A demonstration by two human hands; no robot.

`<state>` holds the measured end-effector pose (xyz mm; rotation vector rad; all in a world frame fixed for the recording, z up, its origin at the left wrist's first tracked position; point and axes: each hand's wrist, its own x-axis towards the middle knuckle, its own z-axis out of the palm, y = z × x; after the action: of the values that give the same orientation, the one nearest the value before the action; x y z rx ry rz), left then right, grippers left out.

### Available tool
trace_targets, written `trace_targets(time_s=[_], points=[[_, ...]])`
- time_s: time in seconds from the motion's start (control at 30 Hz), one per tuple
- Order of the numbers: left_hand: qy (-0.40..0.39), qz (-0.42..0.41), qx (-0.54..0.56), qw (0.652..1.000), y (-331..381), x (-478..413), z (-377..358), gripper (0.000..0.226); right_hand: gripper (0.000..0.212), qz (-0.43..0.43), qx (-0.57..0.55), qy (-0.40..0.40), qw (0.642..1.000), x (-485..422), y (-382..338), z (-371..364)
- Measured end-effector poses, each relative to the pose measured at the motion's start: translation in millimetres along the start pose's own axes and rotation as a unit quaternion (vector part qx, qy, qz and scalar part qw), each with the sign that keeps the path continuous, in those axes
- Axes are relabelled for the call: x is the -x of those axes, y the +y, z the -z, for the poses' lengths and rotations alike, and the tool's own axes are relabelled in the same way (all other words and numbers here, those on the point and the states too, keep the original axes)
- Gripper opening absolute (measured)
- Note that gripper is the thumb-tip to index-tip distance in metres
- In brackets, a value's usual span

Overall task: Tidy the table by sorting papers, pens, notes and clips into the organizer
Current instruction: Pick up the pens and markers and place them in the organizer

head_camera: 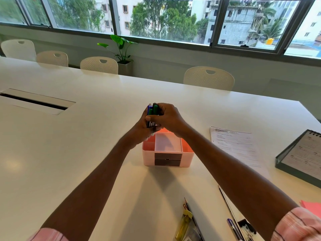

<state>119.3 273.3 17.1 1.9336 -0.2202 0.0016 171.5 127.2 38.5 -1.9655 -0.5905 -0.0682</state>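
1. Head view: the left grip (143, 130) is clenched round the lower ends of the pens (152, 110), fingers curled under the bundle from its left side.
2. The pens stand roughly upright as one bundle between the two grips. Green and blue caps poke out above, and the lower tips are hidden behind the fingers.
3. The right grip (167, 117) grasps the same bundle higher up, with the thumb across the near face and the fingers wrapped over the far side.
4. Just below the grips sits the organizer (188, 159) on the worktop (69, 136). Its back compartments are right under the bundle and partly hidden by the hands. Its wide middle bay and two dark drawers lie nearer the person.
5. The step in hand looks like squaring the pens for a drop into a back compartment. To do it well:
   - level the lower tips first
   - keep the bundle vertical
   - lower it until the tips are inside the walls
   - loosen the lower grip first, so none splay over a divider
6. Right of the grips, a printed paper (234, 145) lies well apart. Near the person and below the right forearm are a pencil (189, 207), a purple pen (232, 226), a black clip (246, 225) and a pink note (311, 206), all not yet sorted.
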Motion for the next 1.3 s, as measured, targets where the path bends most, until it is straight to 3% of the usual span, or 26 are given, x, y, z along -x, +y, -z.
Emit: trace_targets(time_s=[0.23,0.67,0.83,1.03,1.2,1.3], points=[[-0.001,-0.004,0.01,1.0,-6,3,0,0.073,0.041,-0.001,-0.003,-0.014,1.0,1,3,-2],[0.04,0.035,0.059,0.997,-23,11,-4,0.06,0.032,-0.009,0.008,-0.039,0.999,6,-3,-12],[0.039,0.049,0.074,0.995,-28,15,-4,0.064,0.033,-0.046,-0.035,-0.047,0.997,10,-4,-11],[0.054,0.048,0.084,0.994,-31,12,-10,0.053,0.033,-0.058,-0.047,-0.041,0.996,14,2,-11],[0.077,0.058,0.031,0.995,-46,12,-13,0.026,0.023,-0.074,-0.032,-0.064,0.995,19,12,-11],[0.073,0.053,0.015,0.996,-49,12,-13,0.031,0.025,-0.081,-0.04,-0.071,0.993,21,15,-11]])
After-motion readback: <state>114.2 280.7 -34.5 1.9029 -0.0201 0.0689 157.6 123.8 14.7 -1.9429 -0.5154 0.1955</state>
